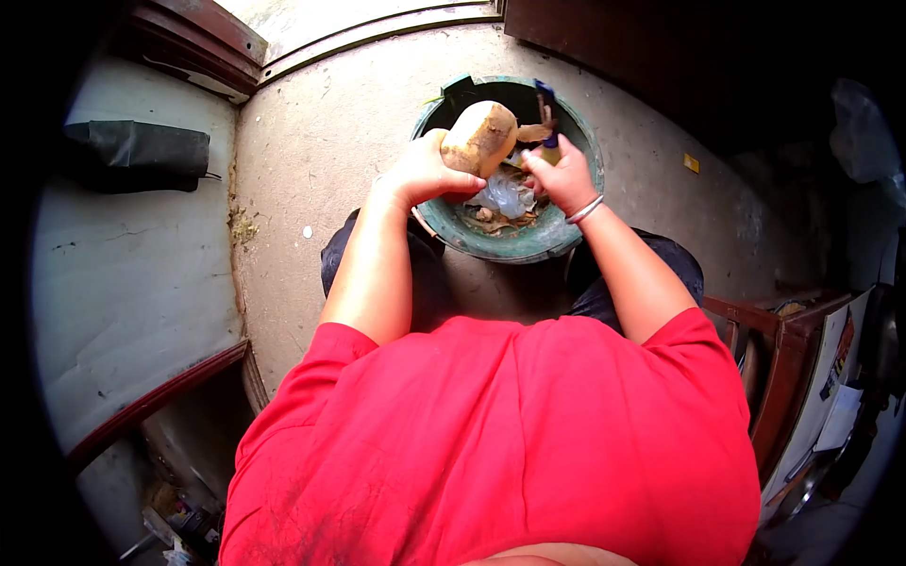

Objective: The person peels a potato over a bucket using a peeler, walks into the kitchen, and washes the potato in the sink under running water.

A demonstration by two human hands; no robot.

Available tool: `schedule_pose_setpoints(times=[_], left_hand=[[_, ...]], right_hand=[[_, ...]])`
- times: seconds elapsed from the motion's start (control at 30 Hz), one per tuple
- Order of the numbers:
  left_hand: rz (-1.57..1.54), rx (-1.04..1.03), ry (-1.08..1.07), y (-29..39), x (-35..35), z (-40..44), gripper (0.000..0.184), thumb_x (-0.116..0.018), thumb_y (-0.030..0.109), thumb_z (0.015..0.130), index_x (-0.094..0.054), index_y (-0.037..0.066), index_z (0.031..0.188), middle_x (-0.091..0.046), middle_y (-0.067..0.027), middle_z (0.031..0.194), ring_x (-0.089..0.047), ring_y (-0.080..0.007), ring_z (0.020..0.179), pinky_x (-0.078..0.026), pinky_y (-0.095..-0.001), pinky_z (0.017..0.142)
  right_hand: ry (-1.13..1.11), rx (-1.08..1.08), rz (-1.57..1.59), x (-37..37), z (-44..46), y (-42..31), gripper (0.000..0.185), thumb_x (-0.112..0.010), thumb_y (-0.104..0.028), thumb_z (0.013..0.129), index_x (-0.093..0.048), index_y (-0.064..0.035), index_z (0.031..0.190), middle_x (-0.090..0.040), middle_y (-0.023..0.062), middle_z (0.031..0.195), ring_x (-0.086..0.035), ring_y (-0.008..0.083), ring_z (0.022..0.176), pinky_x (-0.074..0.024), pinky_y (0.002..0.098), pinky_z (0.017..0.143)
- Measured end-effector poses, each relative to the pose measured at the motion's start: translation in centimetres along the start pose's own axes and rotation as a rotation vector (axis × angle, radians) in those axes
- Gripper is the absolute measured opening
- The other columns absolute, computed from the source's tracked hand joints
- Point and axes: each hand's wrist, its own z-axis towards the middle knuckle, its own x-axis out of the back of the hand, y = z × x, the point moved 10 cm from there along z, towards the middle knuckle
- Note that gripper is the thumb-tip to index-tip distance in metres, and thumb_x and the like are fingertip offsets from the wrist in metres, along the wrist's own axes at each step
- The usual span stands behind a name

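Over the green bin (514, 247), my left hand (429, 174) grips a large rounded tuber or root (479, 139), pale with brown patches of skin. Close to its right side, my right hand (563, 175) is closed around a blue and yellow peeler (549, 127). A strip of peel (534, 133) lies between the root and the tool. Below the hands, inside the bin, are a crumpled clear plastic bag (508, 195) and brown scraps. The fingers hide part of the root's lower side.
A dark rolled item (142, 156) lies on the pale surface at the left. On the floor at the right is a small yellow piece (692, 163). A doorway sill (377, 36) runs along the top, and a reddish wooden frame (788, 377) stands at the lower right.
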Motion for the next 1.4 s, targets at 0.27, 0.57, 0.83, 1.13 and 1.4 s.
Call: schedule_pose_setpoints(times=[0.27, 0.57, 0.83, 1.13, 1.4], left_hand=[[-0.025, -0.014, -0.022, -0.7, -0.2, 0.5, 0.078, -0.089, 0.035, 0.053, -0.058, -0.002, 0.114, -0.067, -0.0178, 0.105, -0.065, -0.0273, 0.099, -0.051, -0.035, 0.088], [-0.002, 0.051, -0.04, -0.9, -0.1, -0.2, 0.079, -0.089, 0.035, 0.053, -0.058, -0.002, 0.116, -0.067, -0.018, 0.105, -0.065, -0.0266, 0.1, -0.051, -0.035, 0.088], [-0.121, 0.083, -0.046, -0.8, -0.2, -0.4, 0.069, -0.09, 0.024, 0.054, -0.059, -0.003, 0.109, -0.068, -0.0162, 0.098, -0.068, -0.0215, 0.084, -0.056, -0.0336, 0.074], [-0.231, 0.149, -0.093, -0.7, -1.1, -0.6, 0.066, -0.089, 0.018, 0.055, -0.057, -0.004, 0.108, -0.068, -0.0146, 0.091, -0.068, -0.0196, 0.077, -0.057, -0.0321, 0.067], [-0.044, 0.096, -0.046, -0.5, -1.3, 0.0, 0.061, -0.088, 0.012, 0.058, -0.056, -0.002, 0.109, -0.066, -0.0105, 0.09, -0.067, -0.0179, 0.078, -0.057, -0.0326, 0.07]], right_hand=[[0.331, 0.312, -0.753, 4.8, 0.8, -4.5, 0.042, -0.069, -0.032, 0.079, -0.06, -0.0044, 0.11, -0.068, 0.0226, 0.093, -0.066, 0.0378, 0.089, -0.0524, 0.0442, 0.08], [0.123, -0.006, -0.684, 4.3, 1.8, -0.5, 0.042, -0.07, -0.035, 0.079, -0.062, -0.0029, 0.104, -0.069, 0.0195, 0.093, -0.066, 0.0375, 0.09, -0.052, 0.0429, 0.08], [-0.068, 0.046, -0.534, 0.2, 0.0, -1.5, 0.03, -0.07, -0.03, 0.082, -0.062, -0.0053, 0.097, -0.066, 0.0161, 0.081, -0.066, 0.0271, 0.074, -0.0523, 0.0362, 0.07], [-0.278, 0.145, -0.74, -6.4, -3.2, -0.7, 0.025, -0.066, -0.025, 0.082, -0.062, -0.0049, 0.095, -0.067, 0.0205, 0.087, -0.065, 0.0381, 0.083, -0.0515, 0.0431, 0.075], [-0.138, 0.117, -0.821, -4.7, -1.8, 0.9, 0.021, -0.066, -0.025, 0.081, -0.063, -0.0066, 0.092, -0.067, 0.02, 0.087, -0.065, 0.0386, 0.084, -0.0516, 0.044, 0.076]])
